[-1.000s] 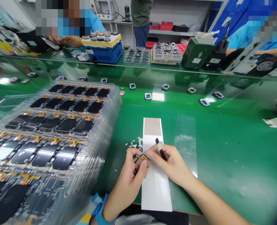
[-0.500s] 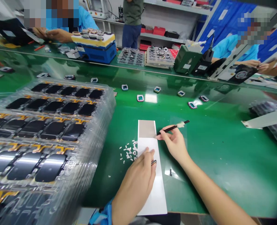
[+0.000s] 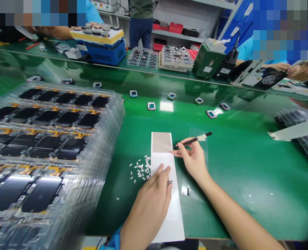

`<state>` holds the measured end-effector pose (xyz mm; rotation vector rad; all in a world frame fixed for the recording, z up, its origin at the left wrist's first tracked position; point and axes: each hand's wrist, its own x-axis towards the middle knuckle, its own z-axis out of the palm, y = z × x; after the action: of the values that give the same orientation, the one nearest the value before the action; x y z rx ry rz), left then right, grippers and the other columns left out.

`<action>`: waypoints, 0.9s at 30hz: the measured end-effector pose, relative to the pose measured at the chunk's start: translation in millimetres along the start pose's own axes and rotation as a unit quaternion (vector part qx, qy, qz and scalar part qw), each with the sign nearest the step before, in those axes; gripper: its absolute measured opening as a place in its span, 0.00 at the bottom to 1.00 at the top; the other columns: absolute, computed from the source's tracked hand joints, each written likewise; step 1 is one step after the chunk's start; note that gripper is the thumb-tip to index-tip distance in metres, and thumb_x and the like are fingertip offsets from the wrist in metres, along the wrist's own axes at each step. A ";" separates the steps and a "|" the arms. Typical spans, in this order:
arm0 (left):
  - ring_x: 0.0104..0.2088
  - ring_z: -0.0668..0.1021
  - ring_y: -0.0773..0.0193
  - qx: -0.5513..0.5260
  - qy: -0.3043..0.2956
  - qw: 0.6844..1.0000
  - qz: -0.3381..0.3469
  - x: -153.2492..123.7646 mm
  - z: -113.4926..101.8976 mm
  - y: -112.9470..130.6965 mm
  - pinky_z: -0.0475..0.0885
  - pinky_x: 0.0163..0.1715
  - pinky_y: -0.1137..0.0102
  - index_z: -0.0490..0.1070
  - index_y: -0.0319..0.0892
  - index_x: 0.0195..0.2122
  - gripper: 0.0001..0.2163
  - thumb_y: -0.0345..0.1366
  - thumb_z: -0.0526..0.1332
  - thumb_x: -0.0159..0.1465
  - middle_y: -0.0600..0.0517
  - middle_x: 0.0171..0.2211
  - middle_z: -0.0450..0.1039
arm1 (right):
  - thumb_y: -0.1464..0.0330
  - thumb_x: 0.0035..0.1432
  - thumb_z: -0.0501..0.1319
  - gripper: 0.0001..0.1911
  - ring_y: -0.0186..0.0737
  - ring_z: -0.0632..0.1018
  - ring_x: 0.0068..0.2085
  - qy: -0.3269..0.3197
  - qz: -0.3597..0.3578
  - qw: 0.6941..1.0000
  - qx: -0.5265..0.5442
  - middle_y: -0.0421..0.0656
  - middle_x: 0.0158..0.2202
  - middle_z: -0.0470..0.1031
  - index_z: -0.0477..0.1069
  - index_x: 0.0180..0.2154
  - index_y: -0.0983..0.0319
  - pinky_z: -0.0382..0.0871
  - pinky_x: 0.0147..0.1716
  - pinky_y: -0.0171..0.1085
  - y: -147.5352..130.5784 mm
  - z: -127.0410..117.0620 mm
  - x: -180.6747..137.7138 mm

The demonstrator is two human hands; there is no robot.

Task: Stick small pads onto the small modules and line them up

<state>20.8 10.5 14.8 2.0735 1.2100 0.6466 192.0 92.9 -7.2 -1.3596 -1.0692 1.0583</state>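
Observation:
A long white sheet (image 3: 175, 222) lies lengthwise in front of me, with a grey-beige patch (image 3: 161, 142) at its far end. My left hand (image 3: 154, 194) presses on the sheet, its fingers curled; the tip of a thin metal tool (image 3: 169, 183) pokes out from under them, the rest hidden. My right hand (image 3: 192, 156) pinches a slim black pen-like tool (image 3: 189, 142) with pale tape wrapped near its upper end. Its lower tip is at the right edge of the patch. Small white scraps (image 3: 143, 168) lie scattered left of the sheet.
A tall stack of clear trays (image 3: 112, 114) holding black screens fills the left side. Small watch-like frames (image 3: 151, 106) are spread along the back of the green table (image 3: 234, 166). A clear film (image 3: 198, 191) lies under my right forearm. Co-workers' hands (image 3: 294, 69) show beyond.
The view has shifted slightly, so the tray stack sits further left and lower. Both hands stay in nearly the same place on the sheet, with the black tool still at the patch's edge.

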 end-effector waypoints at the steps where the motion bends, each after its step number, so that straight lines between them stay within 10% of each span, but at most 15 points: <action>1: 0.65 0.67 0.50 -0.002 0.002 1.000 0.000 0.2 0.1 -0.1 0.74 0.55 0.52 0.61 0.41 0.55 0.12 0.30 0.48 0.73 0.36 0.60 0.71 | 0.51 0.53 0.68 0.22 0.37 0.82 0.25 0.000 -0.002 1.000 0.000 0.40 0.36 0.72 0.63 0.38 0.57 0.82 0.30 0.38 0.1 0.1 -0.1; 27: 0.65 0.67 0.50 0.005 -0.009 1.000 -0.026 2.2 0.9 -0.2 0.71 0.59 0.49 0.60 0.38 0.55 0.11 0.30 0.46 0.73 0.33 0.62 0.68 | 0.59 0.65 0.60 0.10 0.43 0.83 0.42 -0.179 -0.104 0.977 -0.043 0.43 0.35 0.78 0.64 0.38 0.57 0.76 0.46 0.43 -6.4 -9.3 1.7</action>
<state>22.3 12.2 14.2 2.0448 1.2563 0.5968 201.2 93.0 -0.4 -1.1162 -1.5036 1.1344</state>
